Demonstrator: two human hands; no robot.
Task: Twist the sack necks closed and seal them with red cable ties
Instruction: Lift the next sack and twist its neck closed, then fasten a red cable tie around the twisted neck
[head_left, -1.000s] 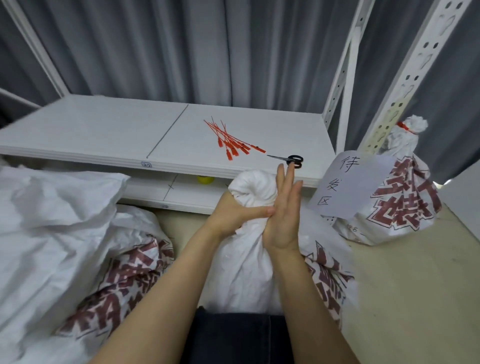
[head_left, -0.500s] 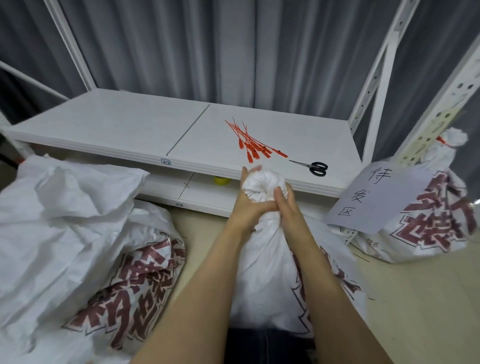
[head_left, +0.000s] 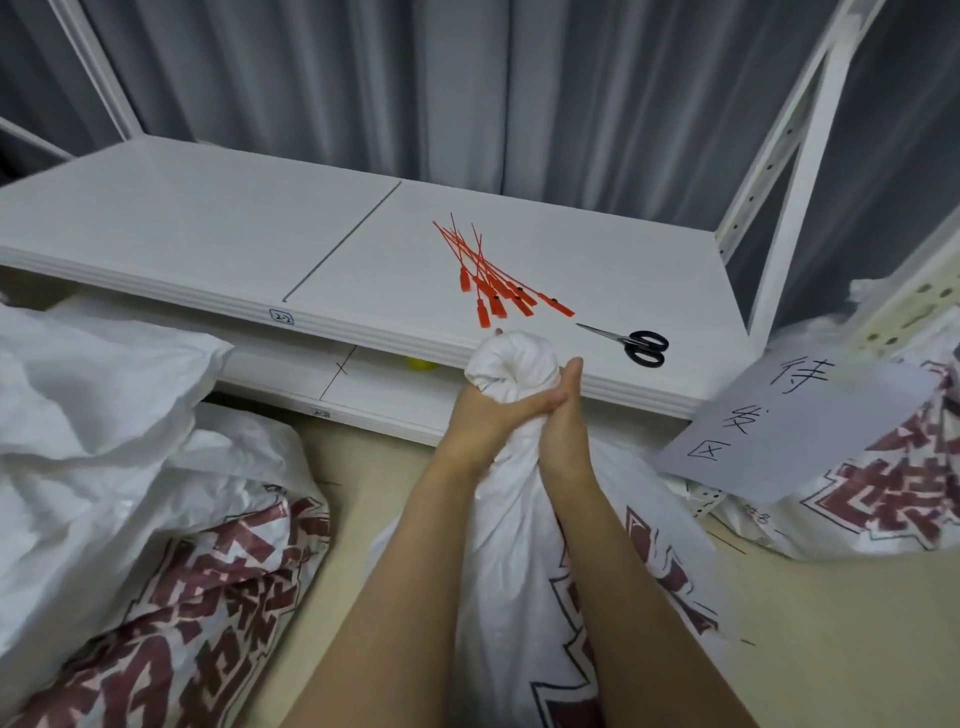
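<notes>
1. Since a second ago our right hand (head_left: 565, 421) has closed from flat and raised onto the neck's right side; its curl we cannot tell.
2. Our left hand (head_left: 485, 421) wraps the twisted neck of the white woven sack (head_left: 519, 545), standing upright.
3. Just beyond, on the white shelf (head_left: 208, 234), thin red plastic cable ties (head_left: 493, 280) lie heads near, tails far-left.

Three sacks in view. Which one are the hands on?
The middle sack: left hand and right hand grip its twisted neck. The left sack and right sack lie untouched.
</notes>
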